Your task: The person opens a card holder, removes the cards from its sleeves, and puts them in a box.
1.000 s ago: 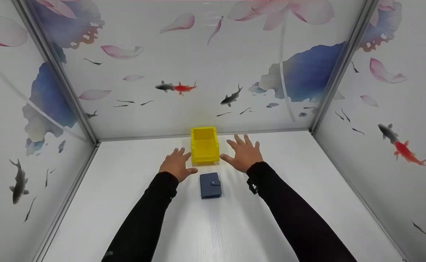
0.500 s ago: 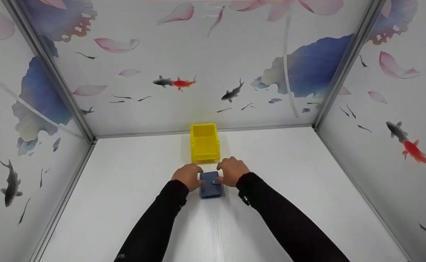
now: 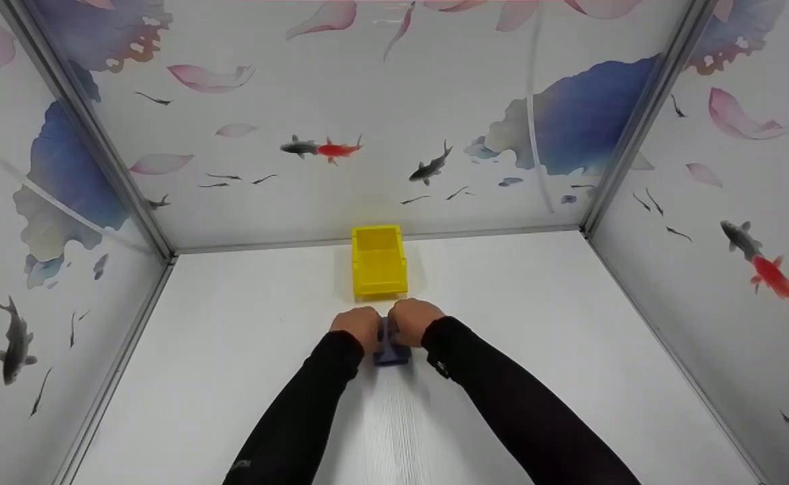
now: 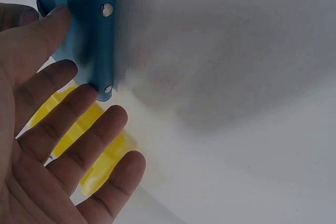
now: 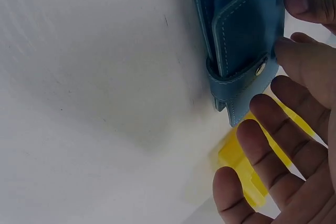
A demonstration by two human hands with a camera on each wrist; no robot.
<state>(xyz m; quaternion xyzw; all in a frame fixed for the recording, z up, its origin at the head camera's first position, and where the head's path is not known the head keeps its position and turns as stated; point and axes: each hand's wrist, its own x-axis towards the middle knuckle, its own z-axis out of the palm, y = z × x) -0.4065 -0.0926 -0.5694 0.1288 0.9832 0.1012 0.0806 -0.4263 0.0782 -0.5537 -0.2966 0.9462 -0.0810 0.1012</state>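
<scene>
A small blue wallet (image 3: 394,357) with a snap strap lies on the white table, partly hidden by both hands. My left hand (image 3: 359,326) is over its left side. In the left wrist view the thumb (image 4: 58,22) touches the wallet's cover near the riveted spine, the other fingers spread and fairly straight. My right hand (image 3: 416,320) covers the other side. The right wrist view shows its thumb (image 5: 299,56) at the wallet's edge near the fastened strap (image 5: 236,82), its fingers loosely extended past the far end. The two hands nearly meet.
Just beyond the hands, a yellow plastic bin (image 3: 379,286) stands near the back wall. White panels printed with fish and petals enclose the table (image 3: 502,283) at the back and both sides, joined by grey metal posts (image 3: 613,162).
Both hands came down and inward from beside the yellow bin to the wallet, first to its sides, now closer together over it. The camera view has shifted slightly.
</scene>
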